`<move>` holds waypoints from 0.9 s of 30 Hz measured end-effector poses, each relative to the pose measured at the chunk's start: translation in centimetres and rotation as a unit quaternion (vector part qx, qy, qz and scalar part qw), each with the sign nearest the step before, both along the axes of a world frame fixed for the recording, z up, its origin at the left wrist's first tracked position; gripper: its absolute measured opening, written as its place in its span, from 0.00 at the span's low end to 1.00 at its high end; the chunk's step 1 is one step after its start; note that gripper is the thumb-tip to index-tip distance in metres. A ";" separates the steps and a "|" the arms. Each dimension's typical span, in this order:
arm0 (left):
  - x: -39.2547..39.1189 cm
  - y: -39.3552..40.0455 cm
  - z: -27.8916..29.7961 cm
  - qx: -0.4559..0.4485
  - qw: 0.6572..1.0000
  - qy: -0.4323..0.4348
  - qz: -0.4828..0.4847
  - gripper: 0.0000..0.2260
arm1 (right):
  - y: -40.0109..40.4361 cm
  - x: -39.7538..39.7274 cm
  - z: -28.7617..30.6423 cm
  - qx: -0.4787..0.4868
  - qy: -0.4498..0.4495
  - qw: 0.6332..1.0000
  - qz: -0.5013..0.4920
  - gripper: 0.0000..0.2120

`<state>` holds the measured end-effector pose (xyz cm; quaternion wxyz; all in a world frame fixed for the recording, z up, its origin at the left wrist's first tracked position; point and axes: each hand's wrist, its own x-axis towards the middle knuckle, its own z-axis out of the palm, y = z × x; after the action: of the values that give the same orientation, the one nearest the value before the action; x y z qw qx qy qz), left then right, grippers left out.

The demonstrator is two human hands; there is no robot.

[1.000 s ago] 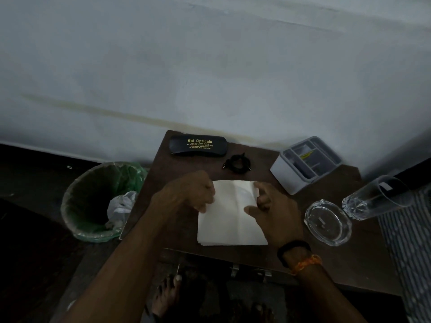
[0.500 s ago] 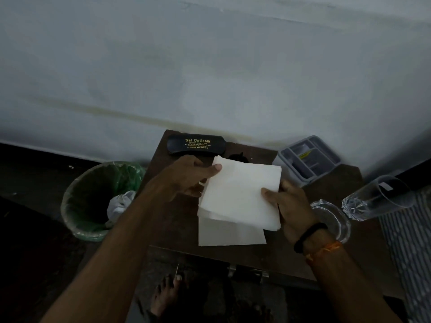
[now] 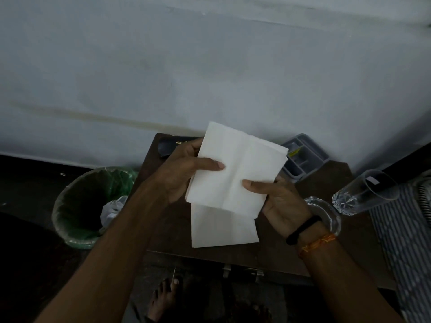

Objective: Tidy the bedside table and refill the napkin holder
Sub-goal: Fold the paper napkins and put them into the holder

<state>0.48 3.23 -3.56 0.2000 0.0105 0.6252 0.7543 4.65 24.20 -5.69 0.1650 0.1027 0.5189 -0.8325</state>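
Both hands hold a white napkin bundle [image 3: 235,166] up above the dark wooden bedside table [image 3: 326,234]. My left hand [image 3: 184,173] pinches its left edge, thumb on top. My right hand [image 3: 277,201] grips its lower right edge, thumb on the front. More white napkins [image 3: 221,227] lie flat on the table beneath. The grey napkin holder [image 3: 307,155] stands at the table's back right, partly hidden by the raised bundle.
A black glasses case [image 3: 166,146] lies at the table's back left, mostly covered by my left hand. A glass ashtray [image 3: 326,210] and a tumbler lying on its side [image 3: 366,192] are at the right. A green-lined bin [image 3: 91,206] stands left of the table. Striped bedding [image 3: 405,241] borders the right.
Both hands took several napkins off the flat stack and lifted them up and toward the wall. The rest of the stack stays on the table.
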 end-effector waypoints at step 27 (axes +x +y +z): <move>0.9 0.9 -1.4 -0.175 0.981 0.028 -0.081 0.14 | 1.7 0.5 -1.7 0.223 0.105 0.969 0.013 0.12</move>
<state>1.42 4.15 -4.93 0.2421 0.0468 0.7499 0.6139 5.16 25.86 -7.38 0.0933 0.0425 0.7069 -0.6998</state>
